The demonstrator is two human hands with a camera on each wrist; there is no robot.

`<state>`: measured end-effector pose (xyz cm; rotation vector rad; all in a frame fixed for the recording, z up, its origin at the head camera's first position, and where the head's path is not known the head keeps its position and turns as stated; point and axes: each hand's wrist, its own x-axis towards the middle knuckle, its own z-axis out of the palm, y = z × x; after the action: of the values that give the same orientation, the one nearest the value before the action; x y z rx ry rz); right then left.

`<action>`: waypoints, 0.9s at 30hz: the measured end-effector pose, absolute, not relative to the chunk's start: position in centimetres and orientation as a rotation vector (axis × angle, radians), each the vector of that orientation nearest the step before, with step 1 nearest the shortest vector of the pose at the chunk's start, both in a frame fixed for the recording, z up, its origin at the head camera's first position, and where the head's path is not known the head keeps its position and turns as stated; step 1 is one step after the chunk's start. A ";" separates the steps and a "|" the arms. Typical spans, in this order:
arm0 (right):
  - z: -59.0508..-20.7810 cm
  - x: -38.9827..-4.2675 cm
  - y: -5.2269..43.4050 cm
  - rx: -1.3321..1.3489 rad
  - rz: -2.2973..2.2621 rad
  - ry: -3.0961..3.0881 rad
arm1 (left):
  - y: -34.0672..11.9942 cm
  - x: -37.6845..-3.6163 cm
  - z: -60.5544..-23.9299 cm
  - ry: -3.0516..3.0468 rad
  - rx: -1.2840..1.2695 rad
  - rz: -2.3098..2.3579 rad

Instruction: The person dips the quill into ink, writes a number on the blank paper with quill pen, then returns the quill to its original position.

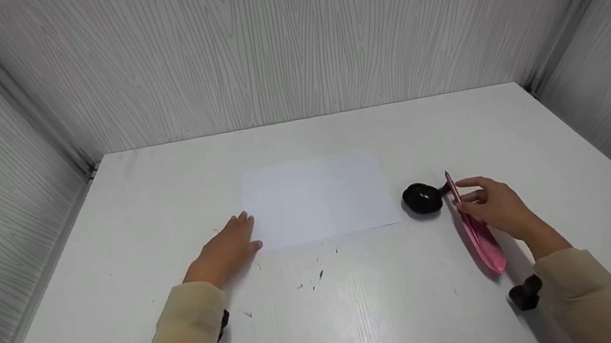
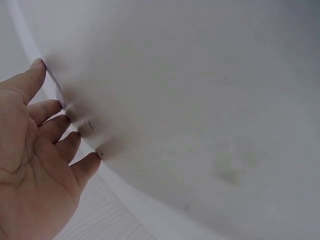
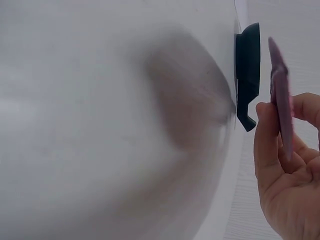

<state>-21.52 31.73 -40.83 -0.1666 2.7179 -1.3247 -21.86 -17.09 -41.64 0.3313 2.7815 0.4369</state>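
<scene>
A white sheet of paper [image 1: 317, 199] lies flat on the white table [image 1: 357, 311]. My left hand [image 1: 228, 250] rests flat on the table with straight fingers touching the paper's near left corner [image 2: 62, 97]. My right hand [image 1: 490, 204] pinches a pink feather quill [image 1: 479, 234] near its tip, the plume trailing back toward me. In the right wrist view the quill [image 3: 281, 95] stands between thumb and fingers. Just left of that hand sits a small black ink pot [image 1: 422, 198], also seen as a dark shape [image 3: 248, 75] beside the quill.
Grey wood-grain walls [image 1: 290, 45] close in the table at the back and both sides. Small dark specks [image 1: 318, 277] mark the table in front of the paper. A dark wrist-camera strap [image 1: 524, 293] shows at my right sleeve.
</scene>
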 end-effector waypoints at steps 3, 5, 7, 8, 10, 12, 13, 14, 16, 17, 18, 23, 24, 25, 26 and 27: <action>-40.7 -21.5 31.7 -0.187 -1.361 2.679 | -17.1 -21.5 -41.8 2.788 0.337 0.418; -40.7 -21.4 31.7 -0.226 -1.376 2.664 | -17.0 -21.3 -41.8 2.789 0.336 0.412; -40.6 -21.3 31.7 -0.276 -1.388 2.651 | -17.0 -21.1 -41.8 2.786 0.332 0.412; -40.6 -21.2 31.6 -0.299 -1.389 2.651 | -16.9 -21.0 -41.8 2.784 0.332 0.414; -40.5 -21.1 31.5 -0.336 -1.396 2.649 | -16.9 -20.8 -41.9 2.781 0.330 0.417; -40.4 -21.0 31.4 -0.346 -1.414 2.643 | -16.8 -20.7 -41.8 2.776 0.324 0.420; -40.3 -21.0 31.3 -0.346 -1.428 2.637 | -16.8 -20.7 -41.8 2.775 0.318 0.421; -40.3 -21.0 31.3 -0.351 -1.443 2.632 | -16.7 -20.6 -41.8 2.774 0.317 0.420; -40.1 -20.9 31.2 -0.355 -1.516 2.580 | -16.6 -20.5 -41.8 2.773 0.312 0.425; -40.1 -20.9 31.1 -0.359 -1.553 2.552 | -16.6 -20.4 -41.8 2.772 0.309 0.427; -40.0 -20.8 31.1 -0.365 -1.594 2.519 | -16.5 -20.4 -41.7 2.770 0.306 0.428; -40.0 -20.8 30.9 -0.445 -1.717 2.430 | -16.3 -20.0 -41.6 2.768 0.309 0.428; -40.1 -20.8 30.9 -0.468 -1.722 2.435 | -16.3 -19.9 -41.6 2.768 0.310 0.430; -40.2 -20.9 30.9 -0.496 -1.718 2.448 | -16.2 -19.8 -41.6 2.768 0.311 0.433; -40.2 -20.9 30.9 -0.523 -1.706 2.471 | -16.2 -19.8 -41.6 2.770 0.311 0.434; -40.3 -20.9 30.8 -0.545 -1.693 2.494 | -16.2 -19.7 -41.5 2.770 0.311 0.436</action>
<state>-20.89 30.82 -40.30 -0.5451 2.4943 -1.6933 -19.68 -16.16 -41.53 0.3113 2.7701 0.4358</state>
